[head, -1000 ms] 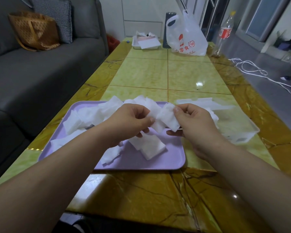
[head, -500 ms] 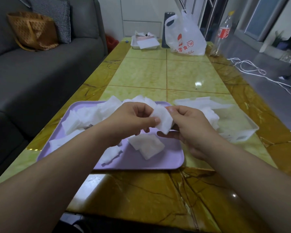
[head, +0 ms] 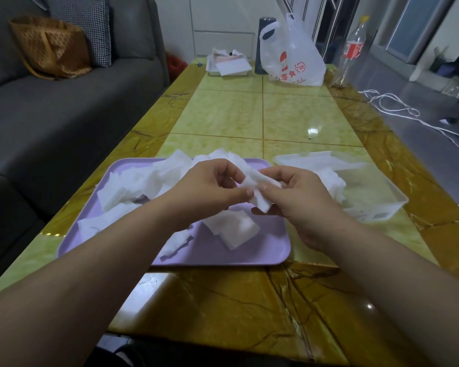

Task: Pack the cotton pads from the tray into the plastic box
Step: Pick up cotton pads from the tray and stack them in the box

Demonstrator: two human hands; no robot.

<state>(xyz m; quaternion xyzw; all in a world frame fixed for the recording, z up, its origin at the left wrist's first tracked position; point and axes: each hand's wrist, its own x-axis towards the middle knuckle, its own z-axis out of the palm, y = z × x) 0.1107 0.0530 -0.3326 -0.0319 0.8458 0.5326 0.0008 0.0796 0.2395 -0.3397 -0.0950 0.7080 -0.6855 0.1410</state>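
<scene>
tray (head: 263, 250) left of plastic box (head: 376, 207), cotton pads (head: 133, 186) on tray

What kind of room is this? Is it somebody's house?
Probably a living room at home: a grey sofa with a cushion stands beside a low tiled coffee table, with a shopping bag on it.

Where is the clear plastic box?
In the head view the plastic box sits on the table's right side, just right of the purple tray, beyond the right hand.

Far end of the table (head: 223, 112) — white plastic bag (head: 292, 59), bottle (head: 351, 51); grey sofa (head: 51, 107) left.
</scene>
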